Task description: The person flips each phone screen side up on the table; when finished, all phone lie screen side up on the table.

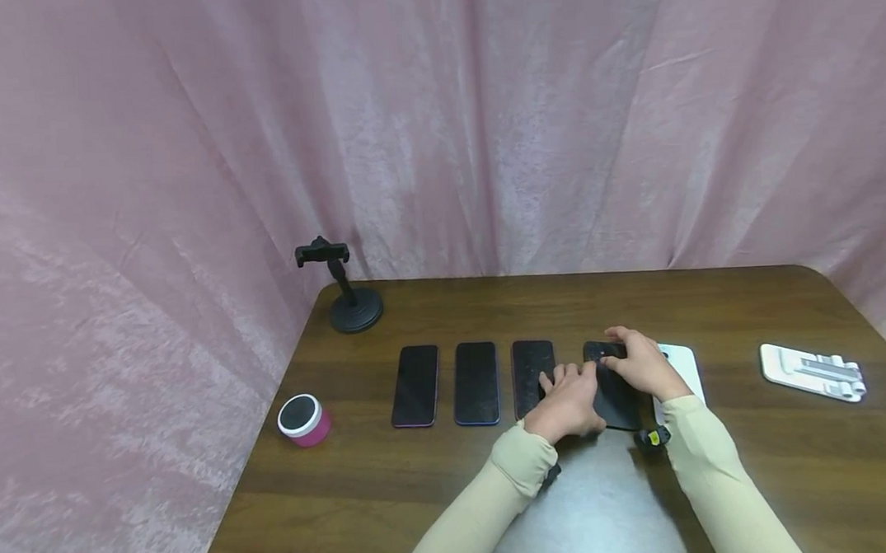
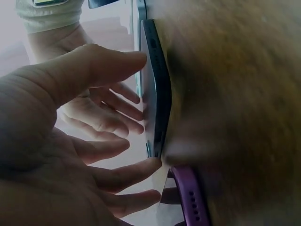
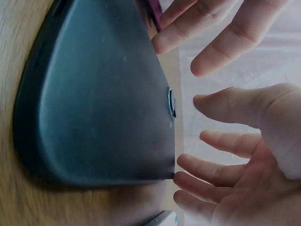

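Pale sleeves (image 1: 483,514) lead to the left hand (image 1: 571,404) and right hand (image 1: 646,370), fingers loosely extended, gripping nothing, at the face-down dark phone (image 1: 616,402) on the table (image 1: 333,479) beside a white phone (image 1: 686,366).

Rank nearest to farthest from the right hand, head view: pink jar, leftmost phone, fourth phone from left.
From the right hand:
1. Fourth phone from left: right at the hand
2. Leftmost phone: row's left end
3. Pink jar: farther left, beyond the row
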A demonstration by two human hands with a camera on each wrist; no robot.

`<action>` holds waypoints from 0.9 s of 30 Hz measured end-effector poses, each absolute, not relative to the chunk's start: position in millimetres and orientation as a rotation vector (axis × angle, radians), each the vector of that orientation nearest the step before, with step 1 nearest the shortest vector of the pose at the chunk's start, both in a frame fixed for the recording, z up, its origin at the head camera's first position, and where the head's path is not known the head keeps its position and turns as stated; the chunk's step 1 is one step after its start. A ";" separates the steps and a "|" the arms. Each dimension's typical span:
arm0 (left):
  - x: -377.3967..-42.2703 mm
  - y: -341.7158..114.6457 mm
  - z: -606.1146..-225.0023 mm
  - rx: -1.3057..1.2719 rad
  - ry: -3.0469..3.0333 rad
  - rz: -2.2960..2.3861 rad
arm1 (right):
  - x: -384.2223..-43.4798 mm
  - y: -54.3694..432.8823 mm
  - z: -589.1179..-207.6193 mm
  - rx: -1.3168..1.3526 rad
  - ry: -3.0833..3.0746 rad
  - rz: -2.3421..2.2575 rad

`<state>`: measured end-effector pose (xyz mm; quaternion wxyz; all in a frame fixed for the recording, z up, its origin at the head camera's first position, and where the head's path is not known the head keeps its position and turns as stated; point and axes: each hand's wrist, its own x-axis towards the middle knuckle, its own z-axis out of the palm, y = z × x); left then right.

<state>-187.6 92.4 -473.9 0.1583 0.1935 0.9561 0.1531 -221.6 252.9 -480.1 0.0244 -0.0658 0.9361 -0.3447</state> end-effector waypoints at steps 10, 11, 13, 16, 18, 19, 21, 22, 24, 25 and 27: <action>-185.2 100.5 -475.3 0.533 2.779 0.376 | -219.8 255.0 -483.7 -0.212 2.926 -0.896; -185.2 100.7 -475.5 0.535 2.788 0.374 | -220.0 254.9 -484.5 -0.214 2.930 -0.889; -184.5 100.8 -475.3 0.542 2.799 0.365 | -220.2 254.5 -485.0 -0.206 2.926 -0.891; -182.9 101.5 -475.2 0.554 2.814 0.332 | -220.7 254.3 -485.2 -0.182 2.915 -0.892; -181.4 102.3 -474.5 0.561 2.825 0.315 | -220.7 254.3 -485.1 -0.160 2.906 -0.892; -180.6 103.0 -474.2 0.562 2.832 0.307 | -220.5 254.2 -484.8 -0.150 2.901 -0.891; -179.0 104.2 -473.7 0.562 2.844 0.292 | -220.6 254.1 -484.4 -0.136 2.893 -0.890; -178.2 104.7 -473.0 0.558 2.851 0.289 | -220.8 254.1 -484.3 -0.132 2.892 -0.889; -177.3 105.7 -472.7 0.551 2.860 0.283 | -221.4 254.1 -483.6 -0.138 2.902 -0.880; -176.9 106.1 -472.2 0.548 2.864 0.279 | -221.9 253.7 -483.6 -0.136 2.904 -0.877; -176.5 106.6 -471.7 0.549 2.870 0.272 | -222.7 253.5 -483.3 -0.133 2.912 -0.872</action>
